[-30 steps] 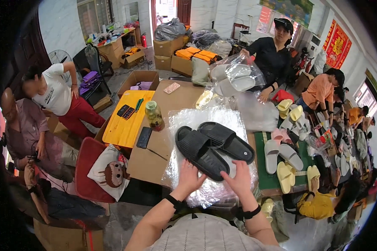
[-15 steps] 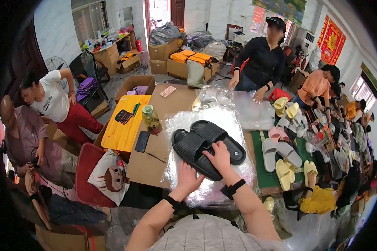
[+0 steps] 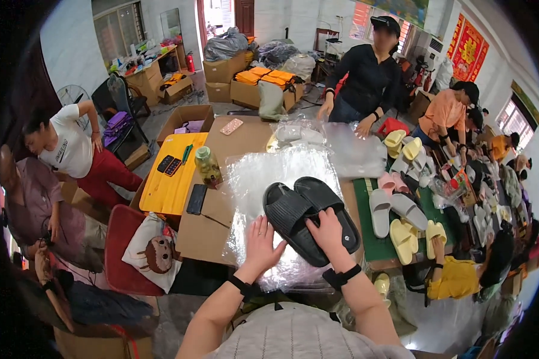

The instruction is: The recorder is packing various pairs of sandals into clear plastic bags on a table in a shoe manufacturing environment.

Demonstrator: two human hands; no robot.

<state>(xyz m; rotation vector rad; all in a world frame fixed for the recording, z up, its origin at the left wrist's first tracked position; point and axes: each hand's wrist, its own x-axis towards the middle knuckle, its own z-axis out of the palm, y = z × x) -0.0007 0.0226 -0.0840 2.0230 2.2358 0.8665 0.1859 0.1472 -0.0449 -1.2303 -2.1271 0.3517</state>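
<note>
A pair of black slippers point(image 3: 310, 215) lies side by side on a stack of clear plastic bags point(image 3: 269, 179) that covers a cardboard work surface in front of me. My right hand point(image 3: 328, 234) rests on the near ends of the slippers, fingers pressed over them. My left hand point(image 3: 262, 244) lies flat with fingers spread on the plastic just left of the slippers. Both wrists wear dark bands.
A yellow board point(image 3: 169, 182) with phones and a jar point(image 3: 207, 164) sit at left. White, pink and yellow slippers point(image 3: 401, 218) lie on a green mat at right. A person in black stands across the table; others sit around. Cardboard boxes point(image 3: 224, 78) stand behind.
The slippers have shifted toward the right and nearer to me. My right hand moved from beside them onto their near ends. My left hand stayed on the plastic.
</note>
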